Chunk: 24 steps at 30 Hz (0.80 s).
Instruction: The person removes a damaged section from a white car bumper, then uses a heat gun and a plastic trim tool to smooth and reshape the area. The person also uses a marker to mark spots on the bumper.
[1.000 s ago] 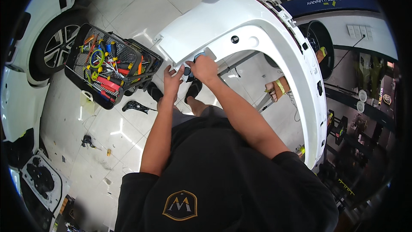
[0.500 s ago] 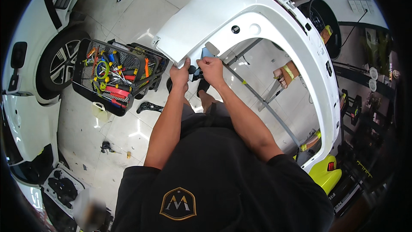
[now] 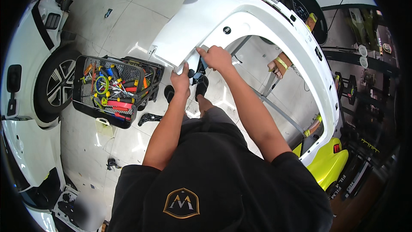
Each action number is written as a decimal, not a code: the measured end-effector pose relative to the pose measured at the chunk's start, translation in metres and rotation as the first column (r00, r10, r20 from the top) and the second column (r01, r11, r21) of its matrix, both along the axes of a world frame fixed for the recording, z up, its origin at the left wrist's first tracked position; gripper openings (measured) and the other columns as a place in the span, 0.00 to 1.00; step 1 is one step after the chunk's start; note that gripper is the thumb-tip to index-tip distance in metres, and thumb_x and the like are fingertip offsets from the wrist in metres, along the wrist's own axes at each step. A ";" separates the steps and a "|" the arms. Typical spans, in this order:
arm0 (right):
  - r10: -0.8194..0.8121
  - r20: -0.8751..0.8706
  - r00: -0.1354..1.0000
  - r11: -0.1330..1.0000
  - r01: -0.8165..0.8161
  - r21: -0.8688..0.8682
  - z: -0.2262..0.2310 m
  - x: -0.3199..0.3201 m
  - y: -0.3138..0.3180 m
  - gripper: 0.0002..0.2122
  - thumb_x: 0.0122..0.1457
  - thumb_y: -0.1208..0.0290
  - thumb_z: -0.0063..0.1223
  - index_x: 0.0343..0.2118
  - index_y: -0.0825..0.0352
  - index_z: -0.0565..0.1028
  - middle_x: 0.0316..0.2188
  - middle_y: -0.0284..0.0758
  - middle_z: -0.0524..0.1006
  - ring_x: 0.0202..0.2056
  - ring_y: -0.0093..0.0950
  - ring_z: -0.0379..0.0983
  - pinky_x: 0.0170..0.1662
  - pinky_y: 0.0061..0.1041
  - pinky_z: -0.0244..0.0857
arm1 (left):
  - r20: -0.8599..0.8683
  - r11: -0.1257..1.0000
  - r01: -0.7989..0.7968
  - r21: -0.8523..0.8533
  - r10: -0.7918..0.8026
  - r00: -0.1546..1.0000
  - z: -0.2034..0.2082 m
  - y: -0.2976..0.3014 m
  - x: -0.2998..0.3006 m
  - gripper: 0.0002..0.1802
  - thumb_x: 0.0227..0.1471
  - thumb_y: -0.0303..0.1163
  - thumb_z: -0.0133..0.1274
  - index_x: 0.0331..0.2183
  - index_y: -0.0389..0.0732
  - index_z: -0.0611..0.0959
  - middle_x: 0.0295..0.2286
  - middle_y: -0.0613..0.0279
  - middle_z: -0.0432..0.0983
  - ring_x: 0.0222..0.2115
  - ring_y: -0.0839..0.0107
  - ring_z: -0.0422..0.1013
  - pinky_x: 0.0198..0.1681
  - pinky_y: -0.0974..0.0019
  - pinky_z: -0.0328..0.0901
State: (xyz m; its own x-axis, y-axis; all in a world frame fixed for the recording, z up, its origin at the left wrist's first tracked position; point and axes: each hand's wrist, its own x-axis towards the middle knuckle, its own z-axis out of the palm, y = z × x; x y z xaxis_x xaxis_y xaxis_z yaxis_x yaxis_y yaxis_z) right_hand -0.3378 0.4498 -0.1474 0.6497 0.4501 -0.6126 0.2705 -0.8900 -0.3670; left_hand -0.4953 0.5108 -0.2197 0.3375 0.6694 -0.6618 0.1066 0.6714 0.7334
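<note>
A large white car bumper (image 3: 253, 10) with a wide arched opening stretches ahead of me and down my right side. My left hand (image 3: 181, 80) is closed on its near lower corner, thumb on the outer face and fingers out of sight behind. To the right, my right hand (image 3: 216, 58) curls round the inner edge, thumb pressed on the white surface. Whether it also pinches a thin film there is hidden. Below and between the hands hangs a dark, glossy bluish piece (image 3: 198, 71), partly covered. A round black spot (image 3: 226, 30) sits beside the arch.
A black mesh tray of hand tools (image 3: 79, 99) stands at left, near a white car's wheel (image 3: 60, 75). Grey stand bars (image 3: 279, 114) with taped padding cross beneath the bumper. A black bin (image 3: 317, 4) is at far right, a yellow-green body part (image 3: 324, 163) at near right.
My right hand has shifted up along the bumper's edge, its thumb now on the surface. The light-blue flap and grey patch beside it no longer show. My left hand keeps its hold.
</note>
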 end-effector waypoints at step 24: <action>-0.193 -0.512 0.837 0.657 0.497 0.566 -0.065 -0.014 -0.035 0.15 0.61 0.67 0.59 0.18 0.67 0.76 0.11 0.28 0.68 0.14 0.16 0.61 0.17 0.21 0.51 | -0.091 0.993 -0.083 0.079 0.090 0.992 -0.012 -0.005 0.007 0.20 0.56 0.28 0.65 0.48 0.29 0.80 0.42 0.56 0.81 0.41 0.69 0.75 0.46 0.66 0.67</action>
State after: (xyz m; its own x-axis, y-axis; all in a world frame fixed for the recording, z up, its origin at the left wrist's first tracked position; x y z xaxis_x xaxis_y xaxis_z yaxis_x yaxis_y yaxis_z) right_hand -0.3518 0.4148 -0.2126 0.6286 0.6170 -0.4735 -0.2995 -0.3698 -0.8795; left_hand -0.4885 0.5055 -0.2316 0.2147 0.7425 -0.6346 0.1219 0.6243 0.7716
